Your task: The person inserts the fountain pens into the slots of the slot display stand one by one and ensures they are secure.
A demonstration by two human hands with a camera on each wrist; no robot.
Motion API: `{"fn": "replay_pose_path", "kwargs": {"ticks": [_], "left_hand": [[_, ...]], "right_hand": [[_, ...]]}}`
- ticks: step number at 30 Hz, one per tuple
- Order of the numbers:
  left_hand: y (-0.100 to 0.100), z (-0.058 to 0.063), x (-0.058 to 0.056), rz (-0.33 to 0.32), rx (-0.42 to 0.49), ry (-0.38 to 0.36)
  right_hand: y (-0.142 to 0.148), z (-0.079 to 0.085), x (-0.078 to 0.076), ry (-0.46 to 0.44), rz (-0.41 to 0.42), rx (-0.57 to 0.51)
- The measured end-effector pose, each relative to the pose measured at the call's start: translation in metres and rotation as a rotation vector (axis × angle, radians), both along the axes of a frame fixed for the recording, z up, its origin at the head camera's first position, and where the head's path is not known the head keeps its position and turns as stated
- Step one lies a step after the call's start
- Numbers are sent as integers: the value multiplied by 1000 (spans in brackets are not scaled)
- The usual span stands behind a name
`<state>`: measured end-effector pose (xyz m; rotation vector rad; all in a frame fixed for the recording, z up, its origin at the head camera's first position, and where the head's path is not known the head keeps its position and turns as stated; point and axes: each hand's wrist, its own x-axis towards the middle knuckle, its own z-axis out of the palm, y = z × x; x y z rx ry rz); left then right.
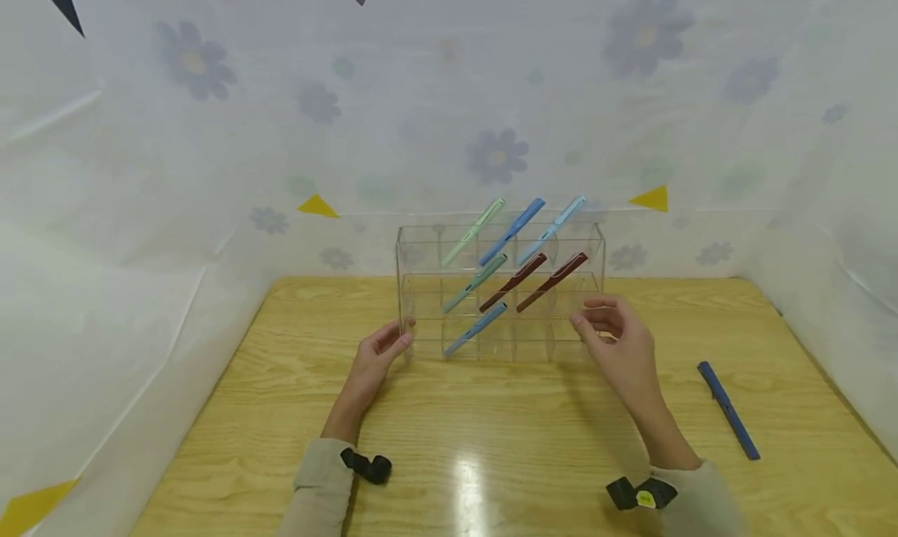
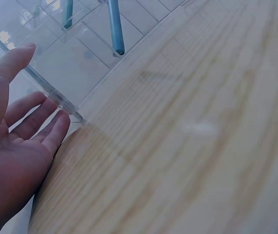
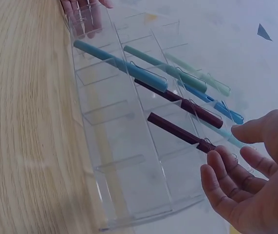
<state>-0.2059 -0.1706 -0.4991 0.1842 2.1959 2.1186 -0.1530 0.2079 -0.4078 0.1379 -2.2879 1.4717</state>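
Observation:
A clear acrylic pen rack (image 1: 496,350) stands at the back of the table, with pens slanting in its three tiers. The top tier has a pale green pen (image 1: 474,231), a blue pen (image 1: 512,231) and a light blue pen (image 1: 552,230). Below them lean a grey-green pen (image 1: 475,283) and two dark red pens (image 1: 552,282); a steel-blue pen (image 1: 475,330) sits lowest. My left hand (image 1: 373,364) rests its fingers against the rack's left side, thumb apart. At the right end my right hand (image 1: 623,354) hovers with loosely bent fingers, nothing between them.
A dark blue pen (image 1: 730,410) lies alone on the wooden table (image 1: 435,420), right of my right forearm. White flowered cloth (image 1: 393,93) surrounds the table at the back and sides. Yellow triangles (image 1: 652,199) mark the cloth.

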Motion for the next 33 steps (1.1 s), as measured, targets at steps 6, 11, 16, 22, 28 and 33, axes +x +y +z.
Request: {"fn": "replay_pose_path", "kwargs": {"ticks": [6,11,16,22,28,33], "left_hand": [[0,1,0,-3,1,-9],[1,1,0,-3,6,-8],[1,0,1,-1,10,-12],[1,0,2,-2,7,-8],[1,0,3,5,1,-8],[0,-2,1,6,-3,-1]], "right_hand": [[27,-1,6,-12,-45,63],[50,-3,10,-13,-79,87],[69,-11,13,-16,-103,73],[88,-25,12,-29,-121,79],[115,-32,11,-72,-179,73],[138,-40,11,-130,-227,86]]}}
